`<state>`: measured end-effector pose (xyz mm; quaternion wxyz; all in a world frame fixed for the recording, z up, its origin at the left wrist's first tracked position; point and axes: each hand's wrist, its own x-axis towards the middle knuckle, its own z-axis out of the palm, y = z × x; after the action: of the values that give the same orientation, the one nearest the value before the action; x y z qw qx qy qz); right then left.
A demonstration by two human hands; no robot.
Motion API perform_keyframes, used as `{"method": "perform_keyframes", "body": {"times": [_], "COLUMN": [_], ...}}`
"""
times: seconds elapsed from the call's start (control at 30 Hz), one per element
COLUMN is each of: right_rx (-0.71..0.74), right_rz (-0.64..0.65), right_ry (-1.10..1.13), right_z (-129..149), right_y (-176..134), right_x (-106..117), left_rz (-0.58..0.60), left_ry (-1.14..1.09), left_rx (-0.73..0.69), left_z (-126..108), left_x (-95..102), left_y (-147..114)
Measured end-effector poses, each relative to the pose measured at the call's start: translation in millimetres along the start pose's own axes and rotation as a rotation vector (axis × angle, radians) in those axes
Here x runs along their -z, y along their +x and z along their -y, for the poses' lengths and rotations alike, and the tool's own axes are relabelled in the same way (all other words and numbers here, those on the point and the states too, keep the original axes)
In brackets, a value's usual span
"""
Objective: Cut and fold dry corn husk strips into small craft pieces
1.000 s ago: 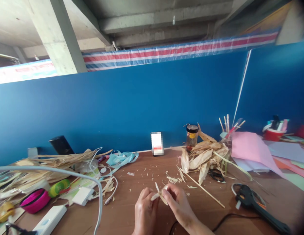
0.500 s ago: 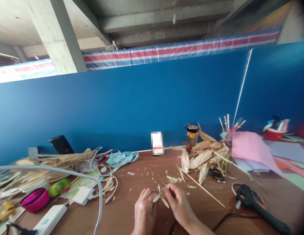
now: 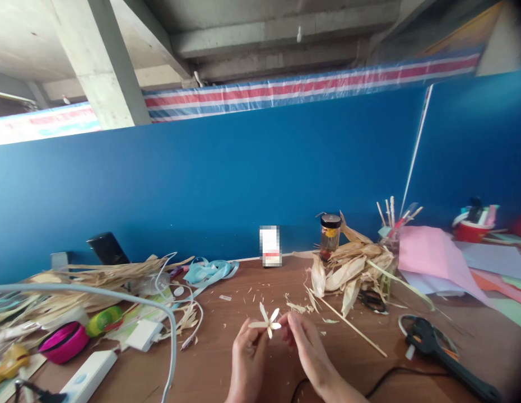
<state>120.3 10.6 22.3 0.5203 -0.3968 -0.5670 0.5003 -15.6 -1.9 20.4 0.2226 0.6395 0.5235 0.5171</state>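
Observation:
A small pale flower of corn husk petals point(image 3: 269, 323) faces up over the table. My left hand point(image 3: 247, 352) is closed on it, pinching it from underneath, so its base is hidden. Close to the petals on the right is my right hand point(image 3: 307, 347), its fingers loosely bent and apart, with nothing visible in them. Husk scraps point(image 3: 297, 307) lie on the brown table point(image 3: 210, 364) just beyond the hands.
Dried corn husks point(image 3: 357, 268) pile up around a lidded jar point(image 3: 330, 238), with a thin stick point(image 3: 353, 326) in front. At right lies a black-handled tool point(image 3: 441, 352). A white cable point(image 3: 173, 336) arches across the left, near a power strip point(image 3: 89, 376) and blue ribbon point(image 3: 210, 272).
The flower has turned so its spread petals show from above. My right hand has let go of the petals and moved slightly away to the right; my left hand still holds the flower.

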Motion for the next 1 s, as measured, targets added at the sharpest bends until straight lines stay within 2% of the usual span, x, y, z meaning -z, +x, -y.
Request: {"method": "perform_keyframes", "body": {"times": [0.1, 0.2, 0.6, 0.83, 1.0], "right_rx": [0.064, 0.086, 0.058, 0.105, 0.125], "right_rz": [0.026, 0.089, 0.074, 0.105, 0.125], "right_ry": [-0.130, -0.205, -0.230, -0.210, -0.205], "right_z": [2.6, 5.4, 0.9, 2.0, 12.2], "right_y": [-2.6, -5.4, -1.8, -5.6, -7.7], "right_x": [-2.0, -5.1, -7.6, -9.0, -10.7], "left_rz": [-0.043, -0.015, 0.071, -0.002, -0.027], "left_ry": [-0.042, -0.066, -0.146, -0.227, -0.370], "left_rx": [0.045, 0.046, 0.027, 0.157, 0.240], "left_z": [3.7, 4.6, 3.4, -0.2, 3.3], "left_x": [-0.9, -1.0, -5.4, -1.0, -0.1], "left_y": [1.7, 1.6, -1.9, 2.1, 3.1]}}
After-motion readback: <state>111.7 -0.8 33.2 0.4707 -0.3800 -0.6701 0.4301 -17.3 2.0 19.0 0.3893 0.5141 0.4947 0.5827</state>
